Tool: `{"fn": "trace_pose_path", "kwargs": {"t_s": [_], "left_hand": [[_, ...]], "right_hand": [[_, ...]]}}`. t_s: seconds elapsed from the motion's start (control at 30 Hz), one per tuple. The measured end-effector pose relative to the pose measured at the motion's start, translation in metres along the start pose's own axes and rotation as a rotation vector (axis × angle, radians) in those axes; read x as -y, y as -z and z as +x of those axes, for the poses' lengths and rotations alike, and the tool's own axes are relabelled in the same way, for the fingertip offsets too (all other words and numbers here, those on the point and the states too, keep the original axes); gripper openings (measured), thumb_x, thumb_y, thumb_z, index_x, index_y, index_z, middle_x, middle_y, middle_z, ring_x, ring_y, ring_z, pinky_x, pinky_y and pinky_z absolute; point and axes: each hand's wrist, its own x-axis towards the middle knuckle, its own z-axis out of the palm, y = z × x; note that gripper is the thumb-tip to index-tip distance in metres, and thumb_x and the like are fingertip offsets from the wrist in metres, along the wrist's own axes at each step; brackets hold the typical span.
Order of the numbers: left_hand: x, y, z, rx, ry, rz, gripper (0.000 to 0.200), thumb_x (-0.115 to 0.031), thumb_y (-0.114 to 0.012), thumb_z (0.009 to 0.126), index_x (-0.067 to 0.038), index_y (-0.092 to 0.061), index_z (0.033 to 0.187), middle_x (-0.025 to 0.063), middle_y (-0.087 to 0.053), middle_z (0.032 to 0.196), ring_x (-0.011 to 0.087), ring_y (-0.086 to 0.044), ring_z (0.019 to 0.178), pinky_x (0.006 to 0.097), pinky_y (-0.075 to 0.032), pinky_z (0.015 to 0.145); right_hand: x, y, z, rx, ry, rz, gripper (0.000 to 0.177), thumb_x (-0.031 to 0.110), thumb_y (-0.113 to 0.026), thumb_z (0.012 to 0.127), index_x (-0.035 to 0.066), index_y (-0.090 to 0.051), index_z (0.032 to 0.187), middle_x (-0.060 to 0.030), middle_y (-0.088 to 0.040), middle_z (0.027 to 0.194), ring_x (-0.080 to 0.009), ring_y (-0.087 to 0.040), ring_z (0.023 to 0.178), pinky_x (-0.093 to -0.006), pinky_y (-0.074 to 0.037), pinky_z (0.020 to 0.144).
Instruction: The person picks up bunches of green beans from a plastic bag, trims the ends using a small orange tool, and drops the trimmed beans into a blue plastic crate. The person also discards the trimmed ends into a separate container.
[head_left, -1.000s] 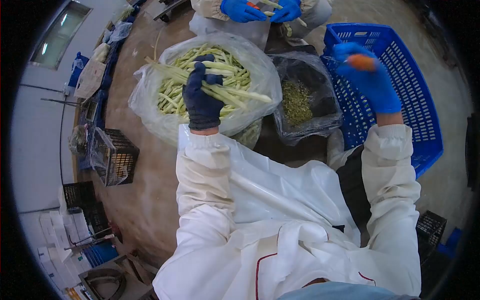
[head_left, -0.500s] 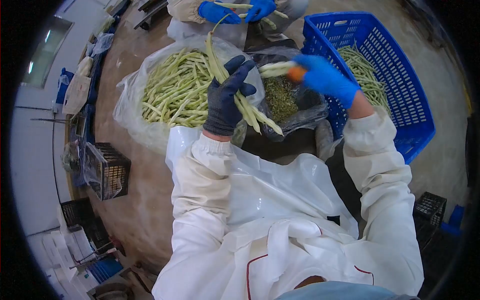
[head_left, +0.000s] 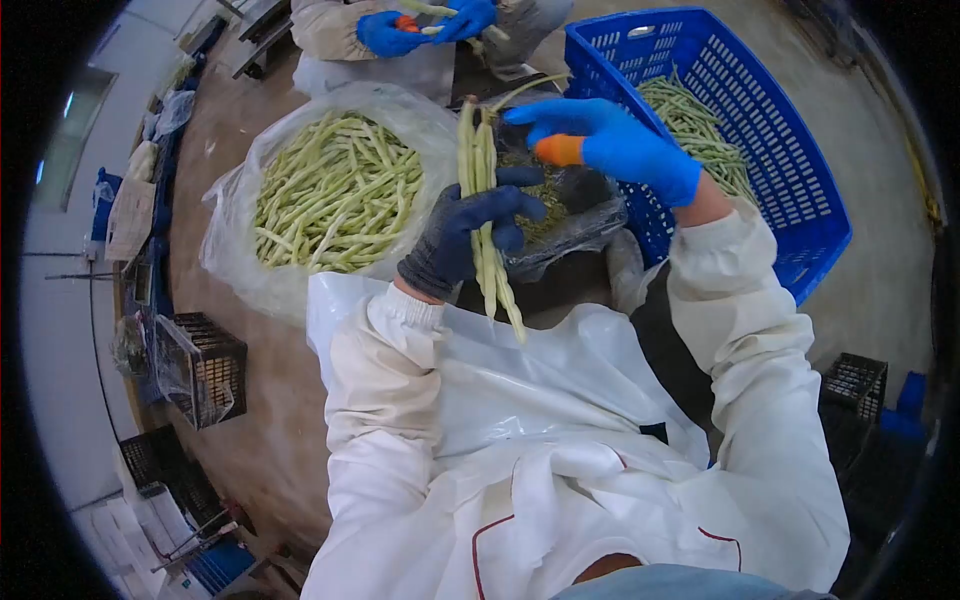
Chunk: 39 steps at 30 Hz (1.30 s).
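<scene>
My left hand [head_left: 470,235], in a dark grey glove, is closed around a small bunch of long pale green beans [head_left: 480,160]. The beans stand nearly upright, with their lower ends sticking out below the hand. One thin bean end bends off to the right at the top. Just right of the bunch is my right hand [head_left: 615,150], in a blue glove, gripping a tool by its orange handle [head_left: 558,150]; its blade, if any, cannot be made out. Behind the hands, a dark plastic-lined container [head_left: 590,232] holds small green scraps.
A clear plastic bag [head_left: 225,215] full of long beans [head_left: 335,190] stands at left. At right is a blue crate [head_left: 800,190] with thinner green beans [head_left: 700,125]. Across from me, another person's blue-gloved hands [head_left: 430,30] hold beans and something orange. A black crate [head_left: 210,365] sits further left.
The bunch in my left hand has turned from slanting to nearly upright and moved slightly right. Pale beans seen at my right hand earlier no longer show there; that hand has moved left, closer to the bunch.
</scene>
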Motion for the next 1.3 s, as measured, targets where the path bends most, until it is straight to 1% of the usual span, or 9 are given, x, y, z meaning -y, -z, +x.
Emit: {"fn": "trace_pose_path", "kwargs": {"t_s": [0.43,0.53,0.67,0.87,0.93,1.03,1.17,1.2,1.3], "left_hand": [[0.004,0.002,-0.001,-0.172,-0.047,-0.073,0.047,-0.023,-0.06,0.088,0.007,-0.053,0.123,0.0188,-0.065,0.105,0.0233,-0.067,0.088,0.0337,-0.055,0.082],[0.002,0.004,-0.003,-0.21,-0.297,0.417,0.04,-0.021,-0.061,0.087,0.008,-0.06,0.114,0.0166,-0.066,0.103,0.0214,-0.067,0.089,0.0316,-0.053,0.085],[0.007,0.01,-0.001,-0.363,-0.194,0.076,0.032,-0.013,-0.056,0.089,0.005,-0.061,0.114,0.0151,-0.067,0.102,0.0217,-0.065,0.089,0.0315,-0.051,0.082],[-0.002,0.021,-0.001,-0.465,-0.197,0.52,0.019,-0.011,-0.062,0.088,0.002,-0.065,0.102,0.0064,-0.068,0.08,0.0094,-0.061,0.06,0.0231,-0.049,0.053],[-0.001,0.027,0.0,-0.461,-0.214,0.529,0.019,-0.012,-0.06,0.088,0.0,-0.064,0.102,0.0089,-0.068,0.078,0.0154,-0.063,0.06,0.0274,-0.05,0.055],[-0.003,0.038,0.003,-0.484,-0.284,1.071,0.02,-0.015,-0.058,0.091,-0.001,-0.065,0.103,0.0068,-0.068,0.08,0.0069,-0.058,0.06,0.0217,-0.046,0.051],[-0.016,0.045,0.0,-0.708,-0.701,1.668,0.027,-0.014,-0.064,0.084,-0.002,-0.064,0.108,0.0139,-0.068,0.092,0.0267,-0.065,0.073,0.0353,-0.051,0.067],[-0.025,0.043,-0.002,-0.694,-0.509,1.583,0.032,-0.016,-0.066,0.081,-0.003,-0.064,0.111,0.017,-0.067,0.096,0.0343,-0.064,0.085,0.0389,-0.05,0.076],[-0.022,0.056,0.003,-0.764,-0.606,1.618,0.029,-0.015,-0.066,0.08,-0.005,-0.065,0.107,0.0168,-0.066,0.094,0.0336,-0.064,0.085,0.0381,-0.05,0.076]], "right_hand": [[-0.008,-0.005,0.011,0.058,-0.183,0.185,0.029,0.029,-0.069,0.085,0.003,-0.069,0.098,0.0003,-0.061,0.079,-0.0062,-0.053,0.069,-0.0214,-0.043,0.061],[0.0,-0.003,0.009,0.082,-0.203,0.177,0.03,0.03,-0.068,0.086,0.002,-0.069,0.097,0.0013,-0.06,0.077,-0.0064,-0.053,0.068,-0.0211,-0.043,0.06],[-0.009,0.006,0.011,0.207,-0.082,-0.095,0.025,0.029,-0.063,0.086,0.005,-0.068,0.09,-0.0051,-0.062,0.069,-0.0139,-0.059,0.063,-0.0296,-0.046,0.057],[-0.021,0.002,0.008,0.027,0.13,-1.059,0.015,0.022,-0.064,0.079,0.011,-0.065,0.089,-0.0136,-0.061,0.074,-0.0283,-0.061,0.067,-0.0391,-0.048,0.061],[-0.02,0.0,0.008,0.022,0.139,-1.1,0.015,0.021,-0.064,0.077,0.011,-0.064,0.087,-0.0127,-0.062,0.074,-0.0308,-0.062,0.07,-0.0413,-0.048,0.061],[-0.02,-0.006,0.013,0.028,0.103,-1.14,0.015,0.021,-0.063,0.077,0.01,-0.063,0.087,-0.0127,-0.062,0.073,-0.0318,-0.062,0.071,-0.0424,-0.048,0.061],[-0.002,-0.015,0.016,0.071,0.09,-1.065,0.023,0.029,-0.058,0.076,0.01,-0.066,0.088,-0.0147,-0.066,0.08,-0.034,-0.065,0.075,-0.0458,-0.05,0.064],[0.004,-0.017,0.015,0.092,0.061,-1.022,0.025,0.028,-0.058,0.076,0.01,-0.067,0.09,-0.0164,-0.066,0.08,-0.0343,-0.064,0.076,-0.0448,-0.051,0.065],[0.013,-0.02,0.015,0.17,-0.002,-0.802,0.031,0.027,-0.057,0.076,0.008,-0.067,0.098,-0.0209,-0.065,0.084,-0.0341,-0.065,0.078,-0.0415,-0.051,0.07]]}}
